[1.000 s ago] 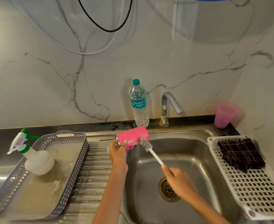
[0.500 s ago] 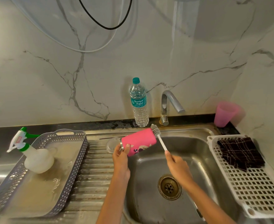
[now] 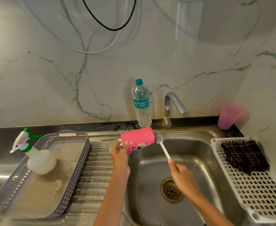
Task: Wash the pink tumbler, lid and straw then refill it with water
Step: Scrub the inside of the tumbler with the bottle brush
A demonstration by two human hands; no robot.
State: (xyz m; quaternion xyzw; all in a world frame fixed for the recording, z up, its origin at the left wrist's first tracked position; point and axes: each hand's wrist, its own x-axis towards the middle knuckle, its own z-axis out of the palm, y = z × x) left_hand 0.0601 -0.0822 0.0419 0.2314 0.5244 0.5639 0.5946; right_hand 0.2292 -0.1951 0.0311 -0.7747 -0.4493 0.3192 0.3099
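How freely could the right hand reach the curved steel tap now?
Probably yes: only open steel sink separates the right hand from the curved steel tap, though it grips the white bottle brush.

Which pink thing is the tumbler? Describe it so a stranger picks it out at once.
Start at the steel sink; over its back left corner the left hand holds the pink tumbler on its side, a bottle brush at its right end. Unlike the translucent pink cup standing upright by the right wall, it is opaque, with a cartoon print and a metal rim.
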